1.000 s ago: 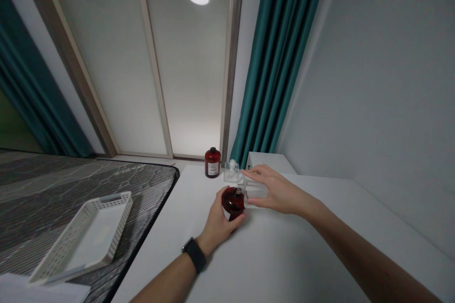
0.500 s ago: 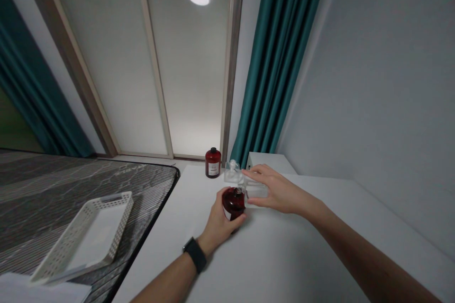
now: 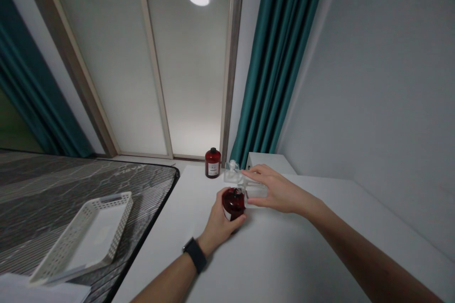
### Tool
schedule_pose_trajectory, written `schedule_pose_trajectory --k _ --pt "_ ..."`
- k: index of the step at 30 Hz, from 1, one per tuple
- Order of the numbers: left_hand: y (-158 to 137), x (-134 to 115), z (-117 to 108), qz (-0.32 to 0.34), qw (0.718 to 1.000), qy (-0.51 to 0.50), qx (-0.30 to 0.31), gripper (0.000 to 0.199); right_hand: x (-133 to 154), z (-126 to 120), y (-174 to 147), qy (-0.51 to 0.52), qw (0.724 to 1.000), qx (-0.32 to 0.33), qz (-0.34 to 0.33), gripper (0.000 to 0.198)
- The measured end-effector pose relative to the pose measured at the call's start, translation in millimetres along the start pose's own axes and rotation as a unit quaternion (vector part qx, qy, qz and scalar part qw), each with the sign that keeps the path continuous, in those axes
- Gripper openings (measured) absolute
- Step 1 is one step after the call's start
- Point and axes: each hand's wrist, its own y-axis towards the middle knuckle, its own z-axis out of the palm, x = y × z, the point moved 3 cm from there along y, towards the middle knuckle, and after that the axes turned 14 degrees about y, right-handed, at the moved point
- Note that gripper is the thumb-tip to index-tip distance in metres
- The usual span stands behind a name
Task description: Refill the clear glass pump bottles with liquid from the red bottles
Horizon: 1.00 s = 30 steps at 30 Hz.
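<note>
A dark red glass bottle [image 3: 233, 204] with a pale label is gripped by my left hand [image 3: 219, 222], its fingers wrapped round the near-left side; no cap shows on its neck. Tipped sideways over that neck is a clear glass bottle [image 3: 256, 190], held between the thumb and fingers of my right hand [image 3: 275, 188]. The mouths of the two bottles meet or nearly meet; whether liquid runs between them I cannot tell. Just behind stands another clear bottle [image 3: 232, 173] with a rounded clear stopper. To its left, a second red bottle [image 3: 213, 163] stands upright with a black cap.
The white table [image 3: 277, 260] runs to the wall at right, with a white box [image 3: 272, 162] at its back. On the left, a patterned dark mat or bed surface [image 3: 149, 189] bears a white perforated basket [image 3: 76, 236] and white paper [image 3: 42, 289]. A teal curtain [image 3: 280, 57] hangs behind.
</note>
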Motion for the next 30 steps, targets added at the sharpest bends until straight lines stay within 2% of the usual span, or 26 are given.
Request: schedule_pose_trajectory --k 30 --pt "-0.9 3.1 3.2 -0.014 1.0 -0.019 -0.012 0.075 3.0 -0.7 3.6 -0.014 1.0 0.013 -0.001 0.07"
